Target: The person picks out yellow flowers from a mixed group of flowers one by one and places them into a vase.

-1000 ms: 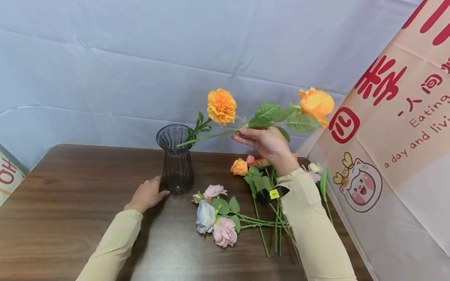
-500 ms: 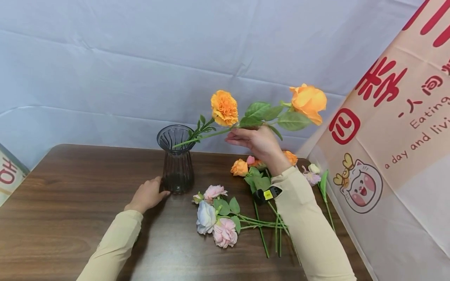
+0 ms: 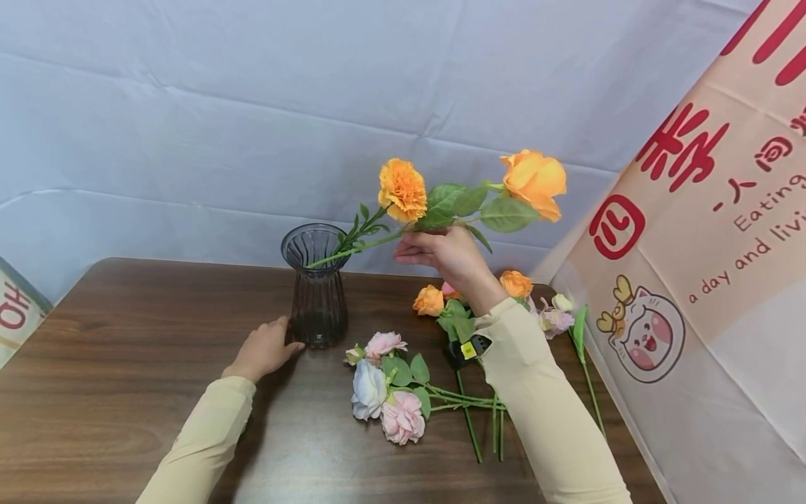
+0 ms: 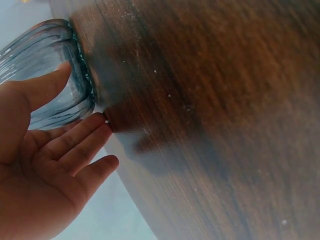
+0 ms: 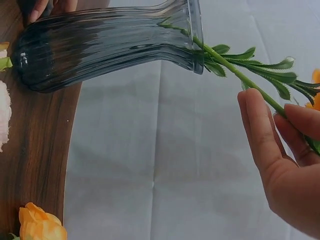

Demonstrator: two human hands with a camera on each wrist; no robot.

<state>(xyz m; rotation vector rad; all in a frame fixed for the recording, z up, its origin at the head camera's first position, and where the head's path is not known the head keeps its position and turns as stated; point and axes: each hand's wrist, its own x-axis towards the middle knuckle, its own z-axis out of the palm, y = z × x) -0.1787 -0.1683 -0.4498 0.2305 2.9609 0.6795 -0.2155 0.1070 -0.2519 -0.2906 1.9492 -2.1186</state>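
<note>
Head view: your right hand [image 3: 450,255] pinches the orange rose [image 3: 535,183] by its stem, lower end inside the mouth of the upright smoky vase [image 3: 319,308]. Your left hand [image 3: 264,348] rests against the vase's base, fingers loosely straight, thumb spread. Dark wood-grain table [image 3: 157,336]; creased pale backdrop [image 3: 252,112] behind. Glass ribbed, lip flared; the orange carnation [image 3: 403,190] in it ruffled, rose petals smoother.

A dark wood-grain desk [image 3: 157,336] carries a ribbed grey glass vase [image 3: 319,308], upright near the far edge; in front and to the right lie pink flowers [image 3: 403,418] and a pale blue flower [image 3: 368,389], stems pointing right; farther right, orange roses [image 3: 429,299] lie near a lilac flower [image 3: 557,320] and a white bud [image 3: 562,302].
</note>
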